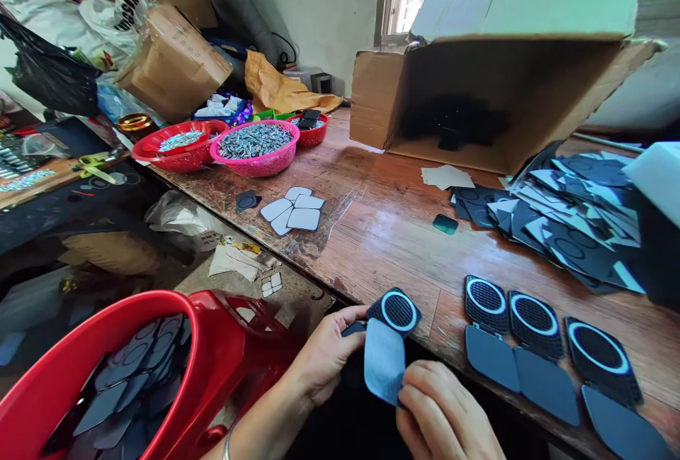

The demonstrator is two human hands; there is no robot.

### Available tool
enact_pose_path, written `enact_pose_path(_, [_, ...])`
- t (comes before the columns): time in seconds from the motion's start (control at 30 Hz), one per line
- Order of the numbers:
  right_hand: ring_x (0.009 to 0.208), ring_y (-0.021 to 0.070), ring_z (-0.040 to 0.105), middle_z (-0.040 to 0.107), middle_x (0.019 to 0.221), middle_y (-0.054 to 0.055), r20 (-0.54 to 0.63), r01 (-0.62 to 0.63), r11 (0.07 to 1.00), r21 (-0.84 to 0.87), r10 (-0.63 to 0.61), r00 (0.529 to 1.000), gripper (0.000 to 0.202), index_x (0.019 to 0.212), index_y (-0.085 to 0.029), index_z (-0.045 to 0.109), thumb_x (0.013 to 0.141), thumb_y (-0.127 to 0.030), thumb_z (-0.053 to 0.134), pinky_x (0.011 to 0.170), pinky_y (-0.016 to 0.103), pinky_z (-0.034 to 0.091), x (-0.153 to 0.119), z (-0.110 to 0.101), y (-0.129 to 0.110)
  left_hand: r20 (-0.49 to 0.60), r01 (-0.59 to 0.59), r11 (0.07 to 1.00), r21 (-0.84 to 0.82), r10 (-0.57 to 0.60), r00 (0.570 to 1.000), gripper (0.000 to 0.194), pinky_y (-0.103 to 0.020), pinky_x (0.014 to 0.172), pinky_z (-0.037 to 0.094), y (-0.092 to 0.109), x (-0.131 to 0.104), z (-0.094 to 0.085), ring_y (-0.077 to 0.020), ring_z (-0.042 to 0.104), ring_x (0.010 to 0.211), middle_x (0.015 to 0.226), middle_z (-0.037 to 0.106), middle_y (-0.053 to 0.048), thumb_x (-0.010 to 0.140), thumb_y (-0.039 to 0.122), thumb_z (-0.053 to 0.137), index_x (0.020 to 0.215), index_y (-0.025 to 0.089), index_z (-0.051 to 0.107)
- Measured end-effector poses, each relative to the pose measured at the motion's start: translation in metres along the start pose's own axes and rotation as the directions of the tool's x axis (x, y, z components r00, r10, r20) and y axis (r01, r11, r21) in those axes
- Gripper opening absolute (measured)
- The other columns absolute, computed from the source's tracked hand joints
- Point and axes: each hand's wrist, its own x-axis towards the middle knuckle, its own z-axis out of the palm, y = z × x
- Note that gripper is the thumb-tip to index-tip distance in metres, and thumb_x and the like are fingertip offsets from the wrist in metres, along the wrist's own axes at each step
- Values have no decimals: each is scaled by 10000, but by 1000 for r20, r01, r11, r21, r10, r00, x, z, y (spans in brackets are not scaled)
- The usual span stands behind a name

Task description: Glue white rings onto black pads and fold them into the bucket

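Note:
At the table's near edge my left hand (326,357) has thumb and fingers closed on a hinged black square holder, whose panel with a white ring (399,311) faces up. My right hand (446,414) pinches the lower right edge of a pale grey rounded-square sheet (383,361). This sheet overlaps the holder and hides part of it; whether the two touch, I cannot tell. To the right lie three similar black holders, unfolded, with a ringed panel (537,318) and a plain flap (547,383) among them.
A red bucket (194,346) of dark square pieces stands lower left. Pink basket (255,162) and red basket (175,159) hold small metal parts. White-faced cards (305,213) lie mid-table. A heap of dark cut sheets (579,233) sits by an open cardboard box (375,102).

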Motion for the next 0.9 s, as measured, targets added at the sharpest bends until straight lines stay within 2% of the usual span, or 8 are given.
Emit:
enact_pose_path(0.07, [659,162,691,698,712,28,-26,-73,994,83,75,997,226,863,-217,575,787,-9,530,627,233,584,0,-5,-5,4,28,999,-36,-27,1000,477,-286,688,535,0,2,-5,-178,693,682,822,741,-52,613,278,857,1047,147,709])
enact_pose_path(0.13, [626,145,676,684,703,13,-50,-285,933,220,303,952,163,810,-229,561,800,-69,590,592,200,568,-1,-10,-3,40,69,996,-52,-67,997,489,-314,676,562,1,3,-10,-197,709,684,831,742,-65,620,267,852,1068,145,695])
enact_pose_path(0.23, [629,140,655,677,716,13,38,-672,588,449,739,672,120,741,-219,589,837,-235,659,584,191,549,-4,-13,12,114,123,991,-43,-117,987,397,-299,656,577,3,2,-15,-201,722,710,837,739,-94,706,279,801,1056,123,697])
enact_pose_path(0.3, [753,167,671,707,824,42,191,-775,290,561,866,463,162,779,-201,666,828,-352,696,674,218,557,-7,-12,25,152,156,987,-48,-147,977,343,-284,626,581,6,2,-17,-194,721,697,845,735,-102,744,280,764,1037,113,703])
enact_pose_path(0.4, [978,211,648,714,1040,71,412,-781,-48,623,868,275,272,839,-193,742,757,-452,766,844,258,523,-11,-8,36,193,210,977,-31,-200,961,331,-278,573,586,8,2,-19,-190,715,651,837,730,-110,734,256,745,1022,99,704])
enact_pose_path(0.5, [1051,230,618,719,1062,67,498,-754,-230,616,855,146,307,796,-199,763,672,-471,832,909,275,482,-13,-4,37,201,254,967,-7,-248,948,332,-283,540,588,10,2,-21,-200,713,627,795,729,-115,708,230,733,1010,99,696])
enact_pose_path(0.67, [932,199,635,739,970,50,520,-688,-340,641,852,64,307,817,-215,781,625,-433,876,834,276,502,-11,1,31,176,257,966,3,-254,951,301,-277,525,584,12,1,-19,-199,710,617,768,728,-107,688,202,716,971,105,690])
enact_pose_path(0.9, [837,153,622,729,957,28,527,-680,-348,645,847,67,283,832,-233,781,650,-434,865,722,228,510,-10,8,25,163,256,967,9,-254,953,312,-275,520,588,12,0,-19,-193,708,605,763,730,-110,675,204,702,971,106,687])
